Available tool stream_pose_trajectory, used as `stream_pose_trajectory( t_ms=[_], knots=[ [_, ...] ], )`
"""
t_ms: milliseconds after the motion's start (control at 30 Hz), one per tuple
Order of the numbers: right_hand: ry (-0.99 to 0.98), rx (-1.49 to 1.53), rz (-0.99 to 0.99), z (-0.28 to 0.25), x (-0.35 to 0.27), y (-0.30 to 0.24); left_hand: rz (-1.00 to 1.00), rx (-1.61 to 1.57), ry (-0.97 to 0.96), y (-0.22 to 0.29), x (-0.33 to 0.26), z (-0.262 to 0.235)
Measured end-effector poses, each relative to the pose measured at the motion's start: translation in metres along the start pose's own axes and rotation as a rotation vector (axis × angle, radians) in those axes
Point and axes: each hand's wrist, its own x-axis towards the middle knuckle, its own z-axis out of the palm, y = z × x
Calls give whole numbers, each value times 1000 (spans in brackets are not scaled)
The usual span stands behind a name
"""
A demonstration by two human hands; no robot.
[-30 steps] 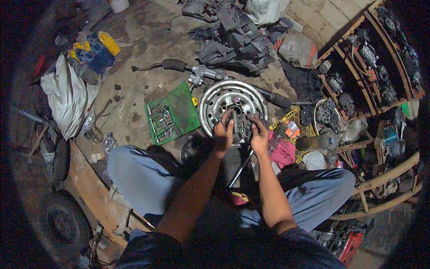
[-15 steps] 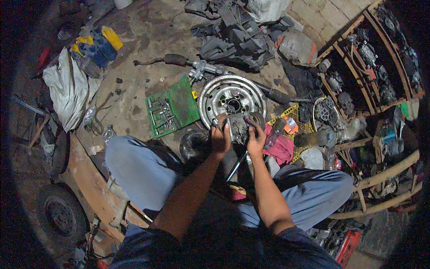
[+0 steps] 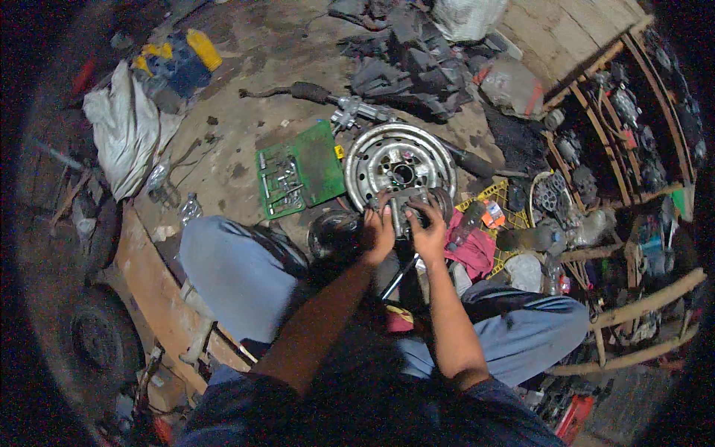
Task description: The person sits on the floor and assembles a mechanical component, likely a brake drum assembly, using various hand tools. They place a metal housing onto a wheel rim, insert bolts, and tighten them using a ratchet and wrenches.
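As our two hands come together at the near edge of the wheel [image 3: 376, 164], we have a grey metal part [image 3: 403, 211] between them. The left hand [image 3: 378, 234] is at the left side of this part, its thumb pointing away from us. The right hand [image 3: 428, 231] is at the right side, with its fingers bent over. Both hands are half closed around the part, but how firmly they press we cannot tell. The part overlaps the near edge of the wheel in our view; whether it also rests there, we cannot tell.

The wheel lies flat on the floor [image 3: 231, 145], its centre hole facing up. Beside its left edge we see a green case [image 3: 320, 167], opened out, with small metal tools [image 3: 283, 181] in its left half. Behind the far edge of the wheel lies a long steering part [image 3: 361, 109]. Near the right edge of the wheel we find a pink cloth [image 3: 474, 252] and a yellow crate [image 3: 512, 201]. Below our hands, a shiny bar [image 3: 401, 279] stands slanted between our knees. Toward the far edge of the floor, black plastic pieces [image 3: 417, 74] lie in a heap.
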Motion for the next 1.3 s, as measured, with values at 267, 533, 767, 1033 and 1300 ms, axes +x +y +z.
stream_pose_trajectory(
  t_ms=[267,533,767,1033,1300],
  knots=[
    [75,-340,-40,3,14,-20,30,18,217,31,-5,-12],
    [110,-468,-194,31,22,-49,-326,52,265,15,4,-34],
    [-22,-204,-238,85,18,-83,-152,-443,71,-13,0,-59],
    [-165,-86,-292,145,9,-87,-302,-283,395,-49,18,-105],
    [-363,-105,-83,207,10,-50,-548,-215,629,-154,33,-121]
  ],
)
